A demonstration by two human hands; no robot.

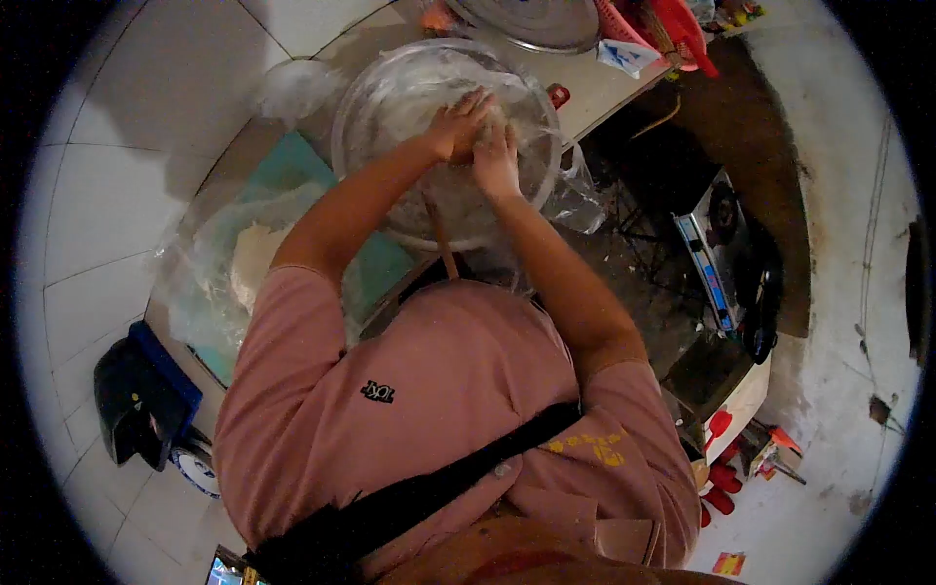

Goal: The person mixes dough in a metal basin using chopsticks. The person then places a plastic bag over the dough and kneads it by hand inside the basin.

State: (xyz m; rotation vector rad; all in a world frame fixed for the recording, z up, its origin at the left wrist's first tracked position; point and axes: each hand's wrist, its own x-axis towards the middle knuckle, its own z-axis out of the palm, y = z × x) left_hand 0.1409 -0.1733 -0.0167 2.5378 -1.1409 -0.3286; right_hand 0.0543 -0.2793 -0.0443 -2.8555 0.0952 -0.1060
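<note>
A large round basin with a pale, floury-looking inside stands at the top centre. Both hands are inside it, close together. My left hand lies with its fingers pointing up and to the right, palm down. Just to its right is my right hand, its fingers pointing up. What lies under the palms is hidden. A thin brown stick leans at the near side of the basin. Left of the basin, a pale mass sits in clear plastic on a green board.
A metal lid and a red basket are at the top right. A gas stove stands at the right. Clear plastic bags flank the basin. A dark bag or cap is at the lower left.
</note>
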